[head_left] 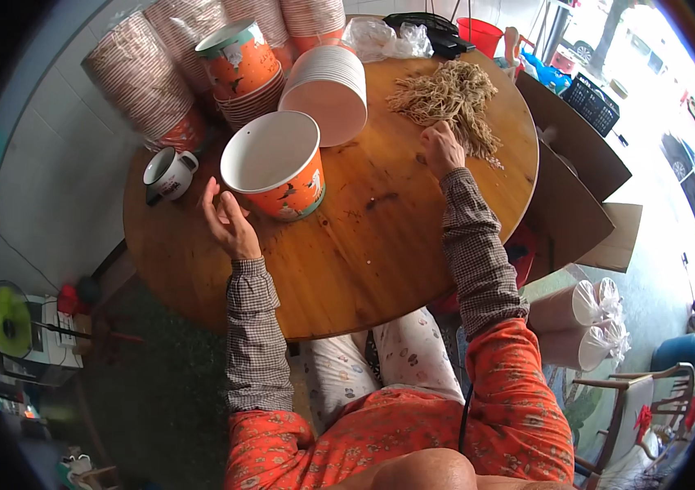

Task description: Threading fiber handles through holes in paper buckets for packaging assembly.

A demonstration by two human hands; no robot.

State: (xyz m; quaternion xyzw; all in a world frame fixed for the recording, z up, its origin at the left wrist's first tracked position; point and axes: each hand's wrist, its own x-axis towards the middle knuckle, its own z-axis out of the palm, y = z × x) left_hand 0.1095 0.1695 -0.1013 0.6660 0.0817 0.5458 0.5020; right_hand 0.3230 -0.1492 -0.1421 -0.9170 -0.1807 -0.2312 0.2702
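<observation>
- Right hand (pixel 443 152), fingers curled, works at the near edge of a heap of tan strands (pixel 444 91); its grip cannot be told.
- Left hand (pixel 230 220), loosely spread, hangs beside an upright orange bucket (pixel 292 194).
- Bucket looks empty, heap ample: work seems barely begun.
- Beyond, nested tubs (pixel 341 77) wait.

We see an orange paper bucket (pixel 302 184) with a teal base band and a white interior, standing upright, mouth open, on the round wooden table (pixel 347 278). Well to its right, we see tan, stringy strands (pixel 449 91) lying in a loose, tangled heap.
</observation>
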